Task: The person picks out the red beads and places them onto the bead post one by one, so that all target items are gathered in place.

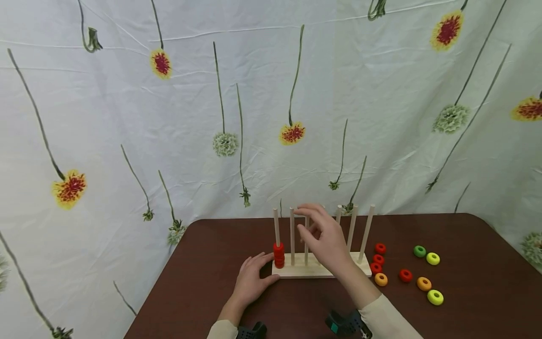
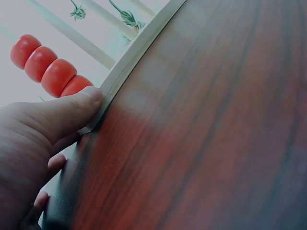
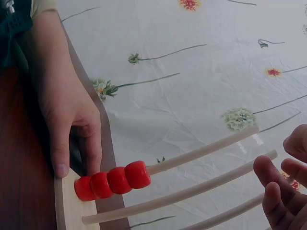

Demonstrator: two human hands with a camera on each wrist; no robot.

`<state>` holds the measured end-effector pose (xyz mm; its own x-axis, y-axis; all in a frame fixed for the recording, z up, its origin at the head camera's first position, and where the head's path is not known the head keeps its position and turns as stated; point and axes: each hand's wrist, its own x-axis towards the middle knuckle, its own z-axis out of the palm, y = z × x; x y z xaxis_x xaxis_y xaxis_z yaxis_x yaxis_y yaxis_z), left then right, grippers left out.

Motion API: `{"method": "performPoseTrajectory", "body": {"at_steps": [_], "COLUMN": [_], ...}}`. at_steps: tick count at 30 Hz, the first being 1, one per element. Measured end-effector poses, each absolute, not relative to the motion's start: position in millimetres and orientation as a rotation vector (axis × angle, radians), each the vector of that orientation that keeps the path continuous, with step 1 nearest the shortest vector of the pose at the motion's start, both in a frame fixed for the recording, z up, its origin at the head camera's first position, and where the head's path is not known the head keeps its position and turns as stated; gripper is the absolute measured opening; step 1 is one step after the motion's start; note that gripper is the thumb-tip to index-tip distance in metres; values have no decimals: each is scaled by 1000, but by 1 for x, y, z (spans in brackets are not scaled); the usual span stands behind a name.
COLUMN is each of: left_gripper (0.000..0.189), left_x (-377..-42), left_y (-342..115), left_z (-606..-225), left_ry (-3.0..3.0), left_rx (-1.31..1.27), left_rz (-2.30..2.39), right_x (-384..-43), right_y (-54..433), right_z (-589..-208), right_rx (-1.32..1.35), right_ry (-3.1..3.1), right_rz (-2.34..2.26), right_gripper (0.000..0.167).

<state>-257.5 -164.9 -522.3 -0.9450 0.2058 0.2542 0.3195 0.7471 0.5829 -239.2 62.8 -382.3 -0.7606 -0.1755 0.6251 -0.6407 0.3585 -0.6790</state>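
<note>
The right hand (image 1: 322,235) hovers right of centre by the tops of the pegs (image 1: 292,235), its thumb and fingers spread apart with nothing between them. The left hand (image 1: 251,278), lower centre, grips the left end of the wooden base (image 1: 313,271), thumb on the front edge. Beside it, four red beads (image 1: 278,256) are stacked on the leftmost peg. Farther out, at lower right, loose red, orange (image 1: 424,284), yellow (image 1: 435,297) and green (image 1: 419,251) beads lie on the bench (image 1: 190,282). They look hard, light and slippery, best pinched by the rim with the hole left free. The base seems stiff but light enough to slide, so its end suits a steadying hold.
</note>
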Motion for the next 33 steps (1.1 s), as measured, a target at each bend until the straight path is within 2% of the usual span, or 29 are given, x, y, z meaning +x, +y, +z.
{"method": "performPoseTrajectory", "body": {"at_steps": [18,33], "left_gripper": [58,58], "left_x": [-257,-256], "left_y": [-164,-164], "left_z": [-522,-520], "left_ry": [-2783,-2791], "left_rx": [-398,-396], "left_rz": [-983,-981], "right_x": [-215,-218], "right_y": [106,154], "right_z": [-395,-405], "right_rx": [571,219], "right_ry": [-1920,-1788], "right_rz": [1321,1214], "right_gripper": [30,23]}}
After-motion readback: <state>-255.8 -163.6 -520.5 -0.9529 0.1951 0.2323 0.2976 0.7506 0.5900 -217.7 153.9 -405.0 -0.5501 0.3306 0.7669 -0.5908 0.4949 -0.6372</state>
